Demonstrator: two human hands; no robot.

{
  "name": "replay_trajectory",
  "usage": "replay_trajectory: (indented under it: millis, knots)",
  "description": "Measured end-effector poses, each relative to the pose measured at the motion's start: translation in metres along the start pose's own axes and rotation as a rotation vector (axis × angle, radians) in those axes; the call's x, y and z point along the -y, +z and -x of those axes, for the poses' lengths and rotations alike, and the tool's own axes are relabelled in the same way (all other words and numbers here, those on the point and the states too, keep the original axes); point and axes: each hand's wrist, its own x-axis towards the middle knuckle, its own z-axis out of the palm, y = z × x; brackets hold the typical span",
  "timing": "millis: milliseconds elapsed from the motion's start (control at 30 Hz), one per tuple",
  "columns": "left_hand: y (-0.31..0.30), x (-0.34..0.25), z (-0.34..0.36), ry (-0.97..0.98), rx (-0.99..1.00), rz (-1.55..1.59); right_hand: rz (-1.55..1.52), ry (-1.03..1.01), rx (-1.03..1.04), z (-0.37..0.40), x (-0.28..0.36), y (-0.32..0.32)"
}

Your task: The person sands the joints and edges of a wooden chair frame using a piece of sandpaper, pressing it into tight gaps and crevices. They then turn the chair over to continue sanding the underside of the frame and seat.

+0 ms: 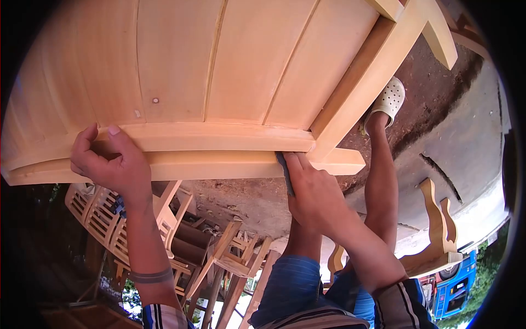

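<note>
A large piece of pale wooden furniture with a panelled face fills the upper part of the view. Along its lower edge run two rails, one above the other. My left hand rests at the rails on the left, fingers curled and thumb raised against the upper rail, with no object visible in it. My right hand presses a dark sheet, perhaps sandpaper, against the lower rail near the corner post. Its fingertips are partly hidden between the rails.
Slatted wooden chair parts and a wooden frame stand at the lower left. A curved wooden piece is at the right. My foot in a pale clog is on the ground beside the post. A blue vehicle shows at the lower right.
</note>
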Motion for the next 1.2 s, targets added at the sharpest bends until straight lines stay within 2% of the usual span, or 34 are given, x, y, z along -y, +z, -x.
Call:
replay_trajectory:
  millis: [67, 133, 233, 300, 367, 467, 500, 600, 700, 800, 867, 933, 967, 1067, 1100, 1200]
  knots:
    - [-0.002, 0.0, -0.003, 0.027, 0.012, -0.059, 0.066, -0.137, -0.207, 0.017, 0.0, 0.004]
    - [0.001, 0.002, -0.003, 0.03, 0.005, -0.052, 0.051, -0.13, -0.219, 0.015, -0.001, 0.004]
    - [-0.003, -0.001, 0.002, 0.0, 0.024, -0.008, -0.02, 0.127, 0.073, -0.006, 0.009, -0.008]
    - [-0.002, -0.002, -0.002, -0.003, 0.03, -0.077, 0.048, -0.08, -0.151, 0.018, 0.0, 0.001]
    - [0.0, -0.001, -0.005, 0.017, 0.01, -0.061, 0.08, -0.199, -0.241, 0.026, 0.0, -0.003]
    - [-0.005, -0.001, 0.002, -0.032, 0.054, -0.025, -0.118, 0.097, 0.085, 0.0, 0.007, -0.012]
    - [-0.002, -0.001, -0.001, -0.06, 0.036, -0.009, -0.044, 0.025, 0.003, 0.005, 0.005, -0.006]
    - [-0.001, 0.002, -0.002, 0.03, 0.028, -0.059, 0.071, -0.144, -0.163, 0.029, 0.001, 0.0]
    - [0.0, 0.001, -0.001, 0.042, -0.004, 0.004, -0.15, 0.174, 0.199, -0.002, 0.01, -0.017]
    - [-0.003, 0.0, -0.001, 0.023, 0.037, -0.103, 0.006, -0.106, -0.11, 0.03, 0.0, 0.0]
    - [-0.001, 0.0, 0.0, -0.007, 0.019, -0.069, 0.039, -0.096, -0.099, 0.027, -0.003, 0.001]
    - [-0.001, -0.003, 0.001, -0.044, 0.0, 0.009, -0.044, 0.012, -0.009, 0.001, -0.005, 0.0]
    - [-0.001, -0.003, 0.0, -0.035, 0.01, -0.02, 0.019, 0.102, 0.086, -0.006, 0.005, -0.006]
    - [-0.003, -0.002, -0.002, -0.02, 0.019, -0.067, -0.122, -0.039, -0.075, 0.032, 0.004, -0.006]
    - [-0.003, -0.001, -0.001, -0.029, 0.022, -0.055, -0.151, -0.1, -0.042, 0.054, 0.005, -0.013]
    - [-0.002, 0.0, 0.0, -0.049, 0.016, -0.037, -0.277, -0.165, 0.231, 0.097, 0.012, -0.026]
